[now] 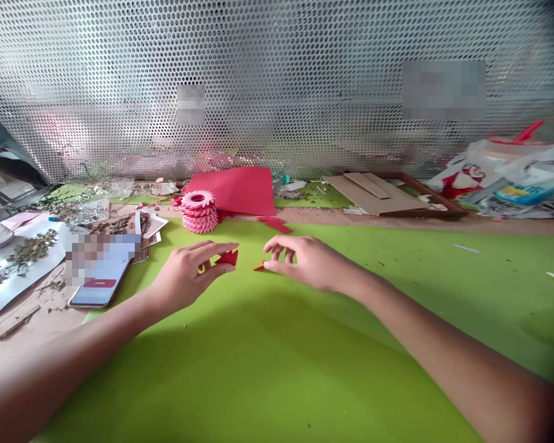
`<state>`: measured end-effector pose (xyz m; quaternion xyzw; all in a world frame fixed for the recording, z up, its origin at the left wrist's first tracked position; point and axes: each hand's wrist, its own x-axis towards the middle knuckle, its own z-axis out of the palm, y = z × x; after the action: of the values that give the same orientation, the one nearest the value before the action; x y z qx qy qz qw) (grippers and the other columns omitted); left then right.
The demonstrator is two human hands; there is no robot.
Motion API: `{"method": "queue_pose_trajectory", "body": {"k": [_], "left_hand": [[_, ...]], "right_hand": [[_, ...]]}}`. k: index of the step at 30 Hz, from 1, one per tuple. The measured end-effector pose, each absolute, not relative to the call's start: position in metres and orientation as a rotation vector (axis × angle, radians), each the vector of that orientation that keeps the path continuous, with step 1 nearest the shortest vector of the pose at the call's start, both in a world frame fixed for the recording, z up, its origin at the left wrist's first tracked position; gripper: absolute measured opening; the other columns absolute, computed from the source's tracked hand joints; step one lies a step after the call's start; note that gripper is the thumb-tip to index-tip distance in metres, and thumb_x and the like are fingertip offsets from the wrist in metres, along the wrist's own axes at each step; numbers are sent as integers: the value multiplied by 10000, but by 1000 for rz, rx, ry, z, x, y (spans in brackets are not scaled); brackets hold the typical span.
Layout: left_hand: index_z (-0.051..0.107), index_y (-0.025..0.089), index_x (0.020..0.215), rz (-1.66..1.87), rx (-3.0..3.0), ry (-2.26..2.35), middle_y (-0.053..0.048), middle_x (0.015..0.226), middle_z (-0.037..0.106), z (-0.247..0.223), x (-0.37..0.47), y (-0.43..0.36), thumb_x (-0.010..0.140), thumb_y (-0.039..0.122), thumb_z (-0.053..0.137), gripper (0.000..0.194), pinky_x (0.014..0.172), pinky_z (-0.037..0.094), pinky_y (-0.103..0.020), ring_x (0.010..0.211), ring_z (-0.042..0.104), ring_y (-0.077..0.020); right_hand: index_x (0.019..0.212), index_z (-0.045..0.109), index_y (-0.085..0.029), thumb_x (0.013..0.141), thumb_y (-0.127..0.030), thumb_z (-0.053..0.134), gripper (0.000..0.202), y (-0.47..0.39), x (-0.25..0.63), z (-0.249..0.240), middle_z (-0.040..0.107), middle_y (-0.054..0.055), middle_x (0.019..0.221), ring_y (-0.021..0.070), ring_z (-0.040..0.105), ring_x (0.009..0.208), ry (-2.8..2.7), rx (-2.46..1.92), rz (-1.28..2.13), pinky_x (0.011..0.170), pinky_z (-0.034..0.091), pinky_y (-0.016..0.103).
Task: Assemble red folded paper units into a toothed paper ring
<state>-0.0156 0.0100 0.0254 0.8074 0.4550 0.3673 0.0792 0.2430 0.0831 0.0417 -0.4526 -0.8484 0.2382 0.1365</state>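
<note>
Between the thumb and fingers of my left hand (pixel 183 271) is a small red stack of folded paper pieces (pixel 228 258), its edge jagged. My right hand (pixel 305 261) pinches a small red folded paper triangle (pixel 259 266) just above the green mat (pixel 277 357). A gap separates the two hands. Behind my left hand stands a pink and red ring-shaped stack of folded paper (pixel 199 211). A short row of red folded pieces (pixel 275 224) lies on the mat beyond my right hand.
A red sheet (pixel 240 189) lies at the back near the perforated metal panel (pixel 277 74). A phone (pixel 104 277) and photos (pixel 151 226) are at the left. Cardboard (pixel 373 192) on a wooden frame (pixel 443 206) and plastic bags (pixel 512 172) stand back right. Part of another person (pixel 2 154) shows far left.
</note>
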Motion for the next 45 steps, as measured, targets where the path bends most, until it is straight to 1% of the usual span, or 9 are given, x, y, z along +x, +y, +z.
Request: {"method": "queue_pose_trajectory", "body": {"k": [2, 5, 7, 11, 14, 17, 21, 37, 45], "left_hand": [[683, 194, 1216, 1072, 2405, 1334, -39, 909, 731, 25, -16, 11, 960, 331, 580, 307, 630, 493, -197, 653, 619, -110], [676, 186, 1211, 1017, 2384, 1317, -40, 910, 705, 25, -17, 12, 971, 329, 556, 304, 632, 484, -204, 645, 596, -106], [676, 189, 1190, 984, 2346, 1307, -40, 913, 695, 25, -16, 12, 974, 338, 545, 294, 630, 486, -204, 644, 590, -104], [668, 174, 1165, 953, 2210, 1232, -42, 895, 676, 26, -15, 11, 970, 345, 540, 289, 598, 491, -197, 649, 598, -104], [663, 169, 1173, 937, 2071, 1174, -41, 898, 661, 27, -14, 11, 961, 374, 550, 315, 565, 499, -205, 597, 575, -91], [661, 152, 1171, 939, 1997, 1103, -52, 907, 660, 27, -13, 10, 954, 382, 562, 331, 557, 506, -216, 576, 566, -85], [661, 109, 1136, 932, 1993, 1030, -74, 916, 671, 29, -12, 8, 954, 338, 564, 308, 570, 508, -224, 589, 572, -88], [666, 109, 1123, 964, 1898, 995, -96, 957, 687, 26, -11, 9, 943, 375, 588, 331, 538, 510, -219, 582, 570, -84], [664, 130, 1160, 926, 1947, 1038, -86, 975, 672, 27, -13, 6, 951, 388, 578, 343, 556, 522, -209, 607, 577, -83]], "right_hand": [[985, 719, -227, 836, -462, 672, 282, 83, 240, 35, 708, 46, 900, 179, 606, 698, -2516, -1296, 668, 606, 405, 282], [881, 731, -228, 877, -374, 630, 178, 82, 235, 28, 705, 38, 950, 178, 603, 754, -2550, -1227, 619, 678, 414, 298], [897, 727, -217, 900, -349, 603, 181, 82, 232, 27, 706, 44, 980, 175, 608, 770, -2505, -1183, 681, 692, 423, 304], [1009, 690, -182, 840, -423, 691, 295, 73, 228, 36, 708, 58, 907, 181, 627, 768, -2185, -1095, 999, 675, 465, 303], [976, 694, -164, 778, -465, 758, 366, 60, 224, 47, 708, 57, 838, 170, 619, 733, -1958, -991, 1276, 643, 478, 289], [897, 706, -159, 813, -463, 738, 317, 46, 219, 53, 714, 52, 801, 128, 565, 633, -1859, -871, 1472, 573, 445, 264], [885, 698, -166, 841, -447, 720, 286, 38, 215, 52, 719, 37, 811, 101, 531, 580, -1773, -773, 1617, 531, 416, 251], [905, 698, -170, 880, -383, 700, 214, 41, 215, 49, 703, 20, 820, 95, 524, 613, -1893, -710, 1540, 556, 428, 235], [923, 696, -162, 877, -435, 688, 277, 41, 217, 51, 703, 32, 809, 106, 524, 613, -1923, -771, 1591, 564, 433, 252]]}}
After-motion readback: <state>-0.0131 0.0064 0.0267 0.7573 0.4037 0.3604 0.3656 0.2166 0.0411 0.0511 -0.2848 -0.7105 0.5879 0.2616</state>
